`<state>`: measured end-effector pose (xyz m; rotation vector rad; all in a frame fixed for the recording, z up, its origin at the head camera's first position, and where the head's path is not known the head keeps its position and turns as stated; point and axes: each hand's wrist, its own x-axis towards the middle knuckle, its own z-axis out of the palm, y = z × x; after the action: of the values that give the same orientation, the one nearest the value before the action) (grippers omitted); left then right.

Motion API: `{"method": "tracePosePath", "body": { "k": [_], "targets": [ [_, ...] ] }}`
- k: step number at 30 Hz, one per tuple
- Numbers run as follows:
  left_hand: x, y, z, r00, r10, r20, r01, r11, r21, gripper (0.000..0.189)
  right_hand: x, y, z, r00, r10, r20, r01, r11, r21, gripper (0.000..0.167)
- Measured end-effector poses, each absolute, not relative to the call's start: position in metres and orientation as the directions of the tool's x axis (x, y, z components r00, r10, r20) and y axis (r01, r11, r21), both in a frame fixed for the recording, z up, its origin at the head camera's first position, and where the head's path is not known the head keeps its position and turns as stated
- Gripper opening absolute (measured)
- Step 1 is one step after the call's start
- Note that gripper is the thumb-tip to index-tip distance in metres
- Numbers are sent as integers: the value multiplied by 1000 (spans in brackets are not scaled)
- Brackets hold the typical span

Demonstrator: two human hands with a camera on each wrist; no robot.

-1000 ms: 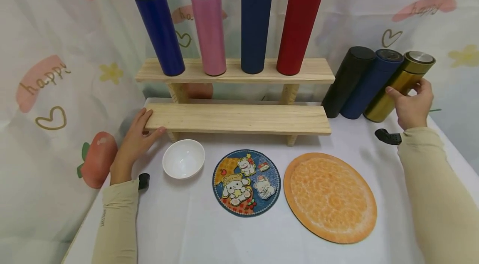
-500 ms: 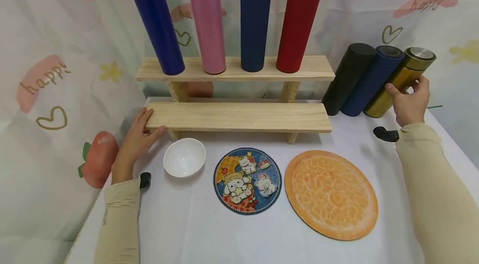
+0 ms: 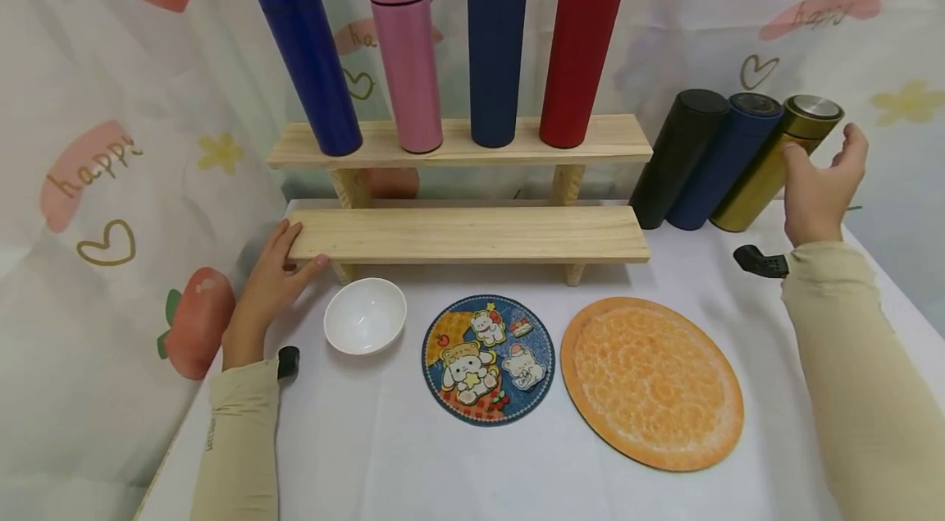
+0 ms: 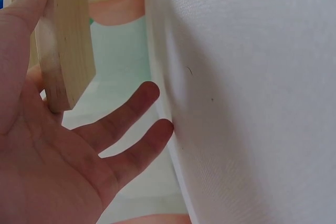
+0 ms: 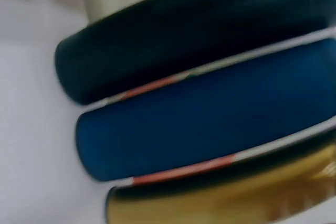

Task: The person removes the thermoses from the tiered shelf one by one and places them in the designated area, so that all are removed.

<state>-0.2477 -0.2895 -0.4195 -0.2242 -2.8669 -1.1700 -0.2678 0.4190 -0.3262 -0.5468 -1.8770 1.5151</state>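
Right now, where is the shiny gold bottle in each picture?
Head: the gold bottle stands at the right, last of three beside the shelf, with the right hand at it.
Left wrist: not in it.
Right wrist: a blurred gold band along the bottom edge.
Shared landmark: the dark blue bottle next to it, the middle band in the right wrist view.

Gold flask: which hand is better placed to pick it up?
Right. The right hand is already at the gold flask, fingers touching its upper part, while the left hand rests on the lower shelf, far across the table.
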Motion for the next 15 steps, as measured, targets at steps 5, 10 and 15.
{"method": "tracePosePath", "body": {
  "k": [5,10,15],
  "targets": [
    [-248,-291,-418,-988,117,97,152,714,683,92,-259,397,-299,-690,647,326,-167,297,-940,82],
    [-247,-290,-417,-989,114,89,144,719,680,93,-252,370,-282,-693,595,407,-352,213,-911,84],
    [-246,-289,-419,-989,119,87,147,721,677,92,-249,341,-265,-681,545,490,-529,97,-843,90]
  ]
}}
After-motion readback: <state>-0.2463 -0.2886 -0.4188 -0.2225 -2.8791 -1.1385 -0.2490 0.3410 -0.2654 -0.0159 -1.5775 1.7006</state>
